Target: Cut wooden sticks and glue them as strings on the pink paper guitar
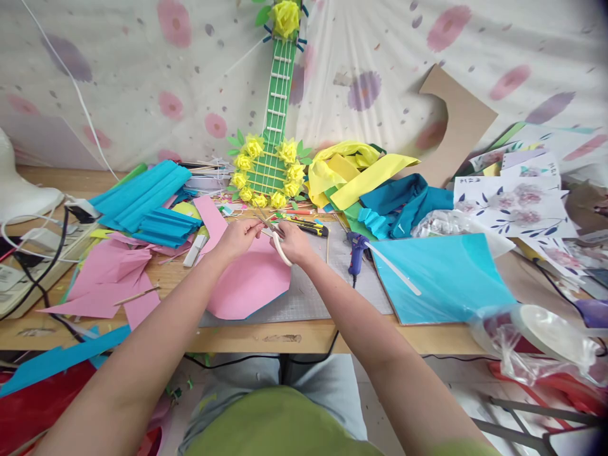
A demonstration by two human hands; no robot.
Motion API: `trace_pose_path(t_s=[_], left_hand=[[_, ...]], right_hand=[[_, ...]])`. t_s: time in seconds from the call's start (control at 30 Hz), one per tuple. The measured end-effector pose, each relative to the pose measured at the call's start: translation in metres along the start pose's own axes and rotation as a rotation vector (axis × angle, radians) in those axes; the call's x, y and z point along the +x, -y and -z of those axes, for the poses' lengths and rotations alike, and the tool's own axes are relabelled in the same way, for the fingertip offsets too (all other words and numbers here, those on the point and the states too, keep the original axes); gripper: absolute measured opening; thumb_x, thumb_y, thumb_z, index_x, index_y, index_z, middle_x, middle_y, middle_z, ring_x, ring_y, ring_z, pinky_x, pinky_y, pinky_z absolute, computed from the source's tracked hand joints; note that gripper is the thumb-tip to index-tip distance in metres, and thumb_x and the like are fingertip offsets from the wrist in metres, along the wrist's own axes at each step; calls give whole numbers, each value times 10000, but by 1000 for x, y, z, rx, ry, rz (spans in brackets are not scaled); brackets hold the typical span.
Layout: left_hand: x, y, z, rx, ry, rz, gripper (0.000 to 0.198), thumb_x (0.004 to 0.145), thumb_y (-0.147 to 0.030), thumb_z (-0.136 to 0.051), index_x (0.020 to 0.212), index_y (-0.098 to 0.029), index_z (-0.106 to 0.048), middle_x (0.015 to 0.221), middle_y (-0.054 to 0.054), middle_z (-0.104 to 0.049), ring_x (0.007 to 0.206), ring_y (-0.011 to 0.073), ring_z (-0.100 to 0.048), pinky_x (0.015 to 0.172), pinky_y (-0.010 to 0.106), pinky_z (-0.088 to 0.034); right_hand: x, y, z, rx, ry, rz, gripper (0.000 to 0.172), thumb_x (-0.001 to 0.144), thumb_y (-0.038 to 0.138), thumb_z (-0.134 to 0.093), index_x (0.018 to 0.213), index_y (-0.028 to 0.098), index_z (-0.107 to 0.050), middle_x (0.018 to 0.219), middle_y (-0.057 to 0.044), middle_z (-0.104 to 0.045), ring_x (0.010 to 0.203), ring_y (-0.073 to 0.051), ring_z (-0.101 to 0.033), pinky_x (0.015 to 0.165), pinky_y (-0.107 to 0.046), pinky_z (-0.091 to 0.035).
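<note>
Scissors [279,251] sit in the right hand [293,242], fingers curled round the white handle; long axis slants from the handle, nearer the body, up to the far left, so the blades point toward the space just beyond the left hand's fingertips. Left hand [241,237] is pinching, thumb and fingertips together; what is between them is too small to make out, and it is hard to tell whether the blades touch it. The 2 hands are close together at the middle of the desk [228,342], blades between them, left hand just left of the scissors. Cut pink sheet [251,285] lies directly below, on the body side of the hands, flat over the gray mat [304,309], with a blue edge showing under its lower right side. Pink strip [211,218] is left of the left hand and beyond its wrist. Yellow-black cutter [311,227] lies just beyond the right hand, to its right; purple glue gun [356,253] is further right, nearer the right hand than the left. Green paper guitar [277,126] stands upright behind, straight ahead of the 2 hands.
</note>
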State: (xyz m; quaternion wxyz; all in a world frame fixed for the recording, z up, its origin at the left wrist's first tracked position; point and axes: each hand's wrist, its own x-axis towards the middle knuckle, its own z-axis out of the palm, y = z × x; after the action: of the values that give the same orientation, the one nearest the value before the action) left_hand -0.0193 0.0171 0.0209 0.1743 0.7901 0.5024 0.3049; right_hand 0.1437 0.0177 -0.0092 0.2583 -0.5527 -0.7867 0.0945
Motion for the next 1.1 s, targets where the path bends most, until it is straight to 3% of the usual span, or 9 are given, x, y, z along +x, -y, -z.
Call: trace_pose_path(t_s=[0.23, 0.47, 0.73, 0.87, 1.1], left_hand=[[-1, -1, 0, 28, -37, 30, 314, 799, -350, -368, 570, -177, -496, 559, -5, -531, 573, 121, -478, 566, 234, -340], [-4, -5, -5, 87, -107, 33, 284, 803, -321, -377, 634, -179, -555, 659, 14, -609, 636, 132, -526, 596, 232, -362], [-2, -1, 2, 34, 44, 13, 319, 817, -344, -329, 568, -186, -451, 542, -10, -506, 539, 121, -466, 554, 243, -342], [-3, -3, 3, 3, 54, 10, 317, 812, -351, -329, 558, -188, -426, 535, -5, -490, 559, 128, -472, 563, 247, -350], [-1, -4, 4, -31, 57, 15, 323, 807, -360, -335, 563, -182, -450, 544, 0, -506, 546, 121, -466, 541, 245, -355]], right_hand=[[-4, 5, 6, -103, 90, -115, 227, 744, 372, -425, 763, 182, -548, 786, -44, -604, 704, -152, -523, 552, -241, -263], [-6, 8, 11, -140, 96, -121, 232, 755, 391, -423, 789, 199, -549, 855, -45, -623, 766, -169, -549, 573, -239, -296], [-6, 4, 9, -70, 27, -51, 189, 719, 349, -448, 793, 189, -518, 883, -43, -603, 796, -161, -515, 573, -231, -296], [-8, 5, 6, -95, 38, -73, 180, 730, 347, -429, 745, 191, -517, 804, -30, -607, 729, -151, -518, 553, -237, -265], [-10, 2, 10, -94, 30, -55, 174, 727, 351, -441, 767, 199, -514, 852, -33, -597, 784, -163, -512, 579, -239, -283]])
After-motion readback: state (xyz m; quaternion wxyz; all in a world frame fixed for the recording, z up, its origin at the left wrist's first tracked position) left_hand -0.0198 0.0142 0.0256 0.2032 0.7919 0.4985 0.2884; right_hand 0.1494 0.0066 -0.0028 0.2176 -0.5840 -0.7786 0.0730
